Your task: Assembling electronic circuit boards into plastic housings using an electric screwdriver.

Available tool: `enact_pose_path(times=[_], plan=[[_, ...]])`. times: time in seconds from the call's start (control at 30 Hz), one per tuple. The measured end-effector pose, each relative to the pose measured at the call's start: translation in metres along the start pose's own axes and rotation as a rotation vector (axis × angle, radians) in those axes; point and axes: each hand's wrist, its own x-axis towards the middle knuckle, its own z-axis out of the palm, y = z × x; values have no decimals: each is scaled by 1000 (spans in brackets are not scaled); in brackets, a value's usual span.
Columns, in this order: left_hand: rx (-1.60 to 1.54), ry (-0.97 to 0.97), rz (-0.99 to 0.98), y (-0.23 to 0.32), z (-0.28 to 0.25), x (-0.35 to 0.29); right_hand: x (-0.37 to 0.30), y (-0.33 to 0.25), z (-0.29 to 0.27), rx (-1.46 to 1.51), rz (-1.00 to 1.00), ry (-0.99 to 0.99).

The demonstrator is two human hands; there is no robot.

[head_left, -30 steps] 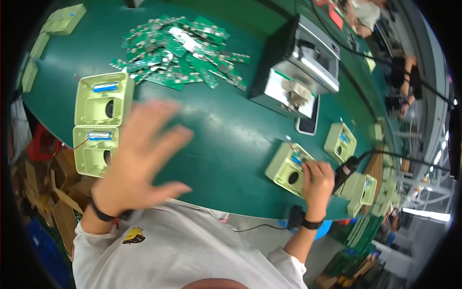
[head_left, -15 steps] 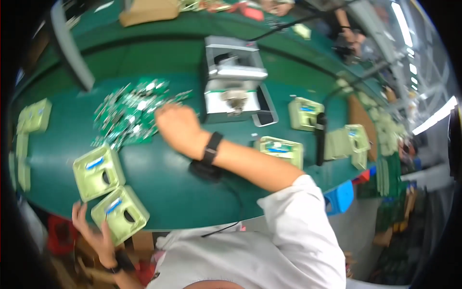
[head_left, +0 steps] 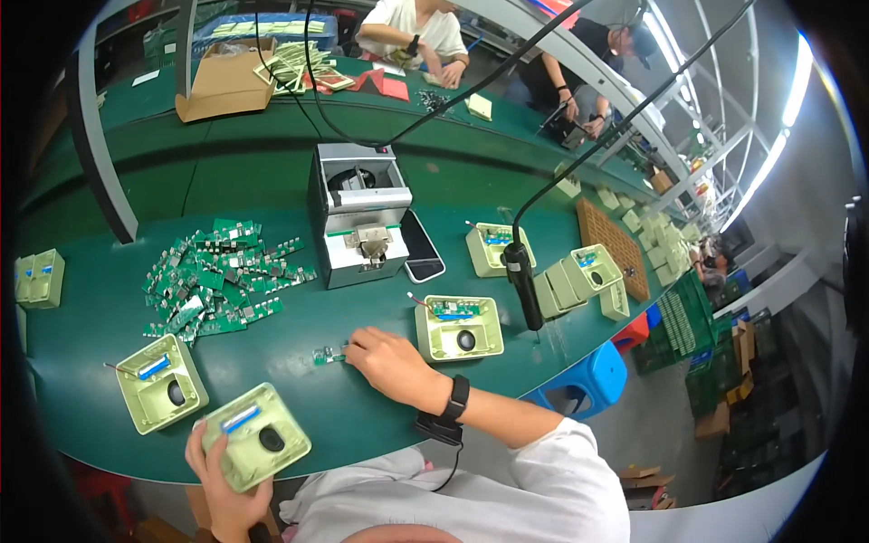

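Observation:
My left hand [head_left: 224,484] grips the near left edge of a light green plastic housing [head_left: 288,460], fingers on its side wall. Inside that housing lie a blue battery cell [head_left: 241,418] and a round black speaker [head_left: 272,439]. Between the fingertips of my right hand [head_left: 394,366] is a small green circuit board [head_left: 326,355], held just over the table. A second open housing [head_left: 129,395], also with a blue cell and black speaker, sits beside the held one. Beyond them spreads a heap of loose circuit boards [head_left: 222,276].
A grey bench machine [head_left: 367,217] stands at the back centre, a phone-like black slab [head_left: 424,253] beside it. Housings with boards [head_left: 489,348] are right of my right hand. A black electric screwdriver [head_left: 522,285] hangs on a cable. Co-workers sit across the bench.
My right hand has left the board heap and come nearer, now with a circuit board. My left hand has closed on the near housing. The view has turned.

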Motion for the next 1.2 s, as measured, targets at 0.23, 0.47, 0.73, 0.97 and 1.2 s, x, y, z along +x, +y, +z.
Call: enact_pose_path(times=[0.23,0.47,0.73,0.97,1.2], plan=[[-142,-243,14,22,17,109,-18,-5,-40,-21,177,157],[-372,-264,95,39,65,138,8,-10,-73,-47,115,145],[-401,-305,145,24,64,138,46,-17,-28,-12,-68,10],[-334,-321,146,25,65,141,46,-22,-19,-68,8,-16],[-311,-272,108,26,64,144,56,-20,-16,-77,13,-14]])
